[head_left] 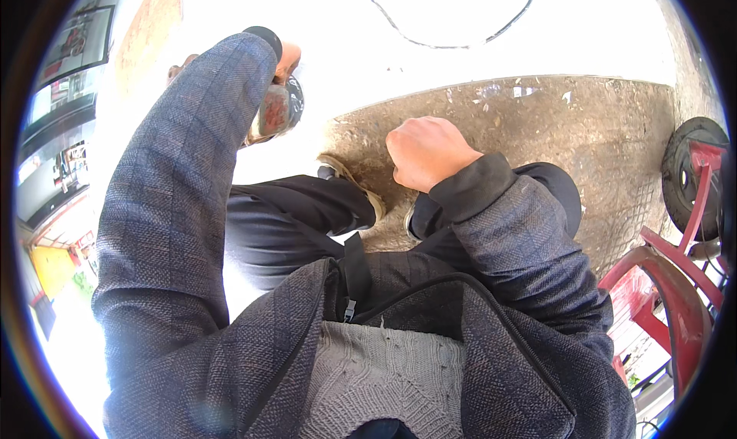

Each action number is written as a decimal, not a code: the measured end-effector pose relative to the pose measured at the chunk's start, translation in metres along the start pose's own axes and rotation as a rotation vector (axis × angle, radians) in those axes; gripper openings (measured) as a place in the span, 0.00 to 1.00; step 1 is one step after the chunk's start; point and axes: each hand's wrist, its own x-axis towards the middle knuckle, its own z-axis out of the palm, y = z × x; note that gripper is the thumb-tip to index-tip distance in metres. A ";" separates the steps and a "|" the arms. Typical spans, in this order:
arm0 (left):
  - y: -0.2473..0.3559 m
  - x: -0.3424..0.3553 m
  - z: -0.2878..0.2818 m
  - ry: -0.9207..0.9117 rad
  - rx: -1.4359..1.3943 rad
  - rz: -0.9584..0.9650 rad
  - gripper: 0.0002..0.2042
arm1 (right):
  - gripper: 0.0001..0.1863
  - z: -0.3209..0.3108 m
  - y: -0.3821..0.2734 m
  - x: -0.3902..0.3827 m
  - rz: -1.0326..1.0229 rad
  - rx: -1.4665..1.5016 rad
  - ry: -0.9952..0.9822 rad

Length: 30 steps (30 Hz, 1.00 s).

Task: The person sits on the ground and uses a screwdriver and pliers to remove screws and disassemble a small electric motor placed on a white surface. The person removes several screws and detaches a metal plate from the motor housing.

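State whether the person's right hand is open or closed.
Closed: the right hand is curled into a fist, its fingers tucked under. Whether anything is inside it cannot be told.

the jacket [169, 178] is matt woven cloth with a coarse, checked weave, and its cuff [472, 187] looks like soft, dull knit. the sweater [384, 374] is ribbed, textured yarn. the trousers [299, 205] are smoother dark cloth with a faint sheen. near the left hand [286, 61], the rounded piece [272, 112] has worn, patchy red paint beside a glossy dark edge. the floor [568, 139] is rough and gritty, like concrete. the red frame [687, 304] looks like glossy painted metal; the tyre [674, 197] looks like matt rubber.
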 end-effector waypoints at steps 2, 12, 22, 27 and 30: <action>0.000 0.001 0.001 0.016 -0.014 -0.004 0.13 | 0.06 0.001 0.001 -0.001 -0.019 -0.008 0.018; 0.001 0.004 0.002 0.011 -0.062 -0.008 0.18 | 0.07 0.007 0.004 0.000 -0.015 0.073 0.056; 0.009 0.000 0.003 0.035 -0.022 -0.020 0.21 | 0.06 0.006 0.002 0.001 -0.002 0.001 -0.005; 0.007 0.003 0.000 -0.024 0.004 0.052 0.21 | 0.06 0.005 0.001 0.001 0.008 0.000 -0.022; 0.008 0.004 -0.001 -0.047 0.057 0.055 0.20 | 0.06 0.005 0.002 0.002 0.019 0.002 -0.036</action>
